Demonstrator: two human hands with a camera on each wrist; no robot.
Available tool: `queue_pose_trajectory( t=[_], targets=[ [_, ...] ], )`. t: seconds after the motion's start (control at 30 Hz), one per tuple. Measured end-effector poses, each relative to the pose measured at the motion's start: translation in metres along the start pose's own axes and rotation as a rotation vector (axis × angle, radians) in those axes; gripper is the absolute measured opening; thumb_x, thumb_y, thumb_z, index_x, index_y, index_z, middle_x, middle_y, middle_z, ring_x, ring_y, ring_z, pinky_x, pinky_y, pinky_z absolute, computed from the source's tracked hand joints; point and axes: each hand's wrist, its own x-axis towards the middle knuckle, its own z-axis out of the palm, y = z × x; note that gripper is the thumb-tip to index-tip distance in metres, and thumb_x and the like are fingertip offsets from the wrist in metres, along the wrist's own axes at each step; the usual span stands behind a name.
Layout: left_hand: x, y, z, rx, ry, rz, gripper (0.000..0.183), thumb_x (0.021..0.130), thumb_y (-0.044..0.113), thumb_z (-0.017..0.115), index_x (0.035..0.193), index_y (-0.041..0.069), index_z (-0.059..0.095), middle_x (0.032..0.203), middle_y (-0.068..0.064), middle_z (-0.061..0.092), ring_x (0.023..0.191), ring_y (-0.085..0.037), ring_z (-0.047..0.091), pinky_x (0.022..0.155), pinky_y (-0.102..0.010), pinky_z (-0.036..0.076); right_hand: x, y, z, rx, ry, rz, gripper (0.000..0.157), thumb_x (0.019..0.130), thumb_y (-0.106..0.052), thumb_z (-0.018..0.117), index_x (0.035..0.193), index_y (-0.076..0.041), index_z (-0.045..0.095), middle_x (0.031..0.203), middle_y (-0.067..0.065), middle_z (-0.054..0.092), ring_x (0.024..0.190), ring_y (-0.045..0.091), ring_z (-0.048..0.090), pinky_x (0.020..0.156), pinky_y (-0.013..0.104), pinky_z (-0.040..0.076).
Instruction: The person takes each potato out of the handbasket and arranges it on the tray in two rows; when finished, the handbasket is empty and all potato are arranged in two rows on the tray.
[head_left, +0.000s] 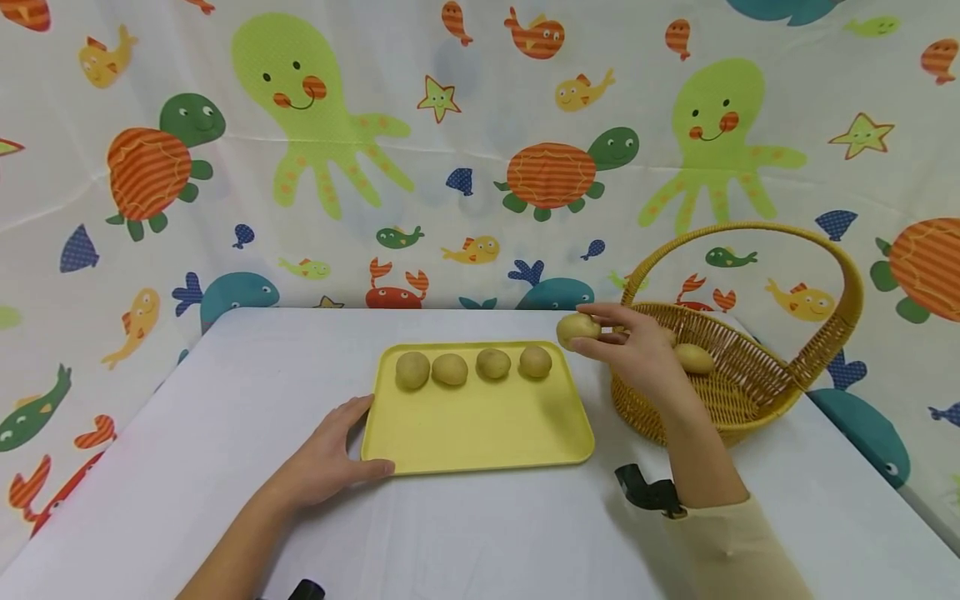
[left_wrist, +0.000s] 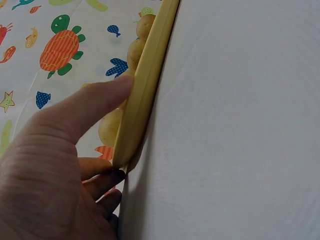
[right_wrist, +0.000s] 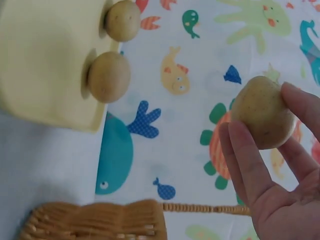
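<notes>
My right hand (head_left: pixel 633 350) pinches a potato (head_left: pixel 577 332) between thumb and fingertips, up between the basket and the far right corner of the tray. In the right wrist view this potato (right_wrist: pixel 264 112) is held clear of everything else. A yellow tray (head_left: pixel 480 433) lies on the table with several potatoes in a row along its far side, one of them the rightmost potato (head_left: pixel 536 362). At the tray's near left corner, my left hand (head_left: pixel 330 454) holds the edge, thumb on the front rim and fingers against the left side.
A wicker basket (head_left: pixel 738 400) with a tall arched handle (head_left: pixel 847 292) stands to the right of the tray. More potatoes lie inside, such as the potato (head_left: pixel 694 358) near its far wall. Behind the white table (head_left: pixel 465 533) hangs a curtain (head_left: pixel 480 250) printed with sea animals.
</notes>
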Motion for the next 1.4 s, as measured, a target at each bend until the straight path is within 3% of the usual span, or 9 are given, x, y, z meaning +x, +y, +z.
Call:
queue_pose_trajectory(
  t=[0.47,0.83,1.23,1.4],
  targets=[
    [-0.001,0.001,-0.001,0.004,0.001,-0.005,0.108,0.079,0.050,0.085,0.162,0.007,0.030,0.167,-0.023,0.028,0.155,-0.047,0.021,0.121,-0.071,0.024,0.010,-0.011,0.035,0.065,-0.030,-0.063,0.052,0.092,-0.029,0.080,0.141,-0.020,0.064,0.145,0.012,0.054,0.128,0.037,0.062,0.105,0.050,0.053],
    [-0.001,0.001,-0.001,0.008,0.000,-0.012,0.109,0.079,0.050,0.084,0.162,0.006,0.029,0.167,-0.024,0.027,0.155,-0.048,0.020,0.121,-0.071,0.023,0.020,-0.020,0.065,0.091,-0.091,-0.045,0.051,0.088,-0.032,0.083,0.136,-0.025,0.067,0.142,0.009,0.056,0.123,0.032,0.067,0.093,0.042,0.060],
    [0.000,-0.001,-0.002,0.005,0.015,0.020,0.107,0.079,0.050,0.084,0.161,0.006,0.032,0.167,-0.022,0.030,0.155,-0.047,0.023,0.121,-0.070,0.024,0.029,-0.028,0.097,0.110,-0.138,-0.019,0.046,0.087,-0.027,0.083,0.131,-0.026,0.070,0.140,0.003,0.062,0.120,0.029,0.066,0.096,0.042,0.058],
    [0.000,-0.002,-0.002,0.002,0.018,0.026,0.107,0.079,0.049,0.085,0.161,0.006,0.032,0.167,-0.024,0.030,0.155,-0.048,0.022,0.121,-0.070,0.023,0.033,-0.030,0.109,0.117,-0.152,-0.019,0.046,0.086,-0.027,0.085,0.130,-0.026,0.071,0.133,0.004,0.065,0.115,0.027,0.068,0.091,0.037,0.061]
  ],
)
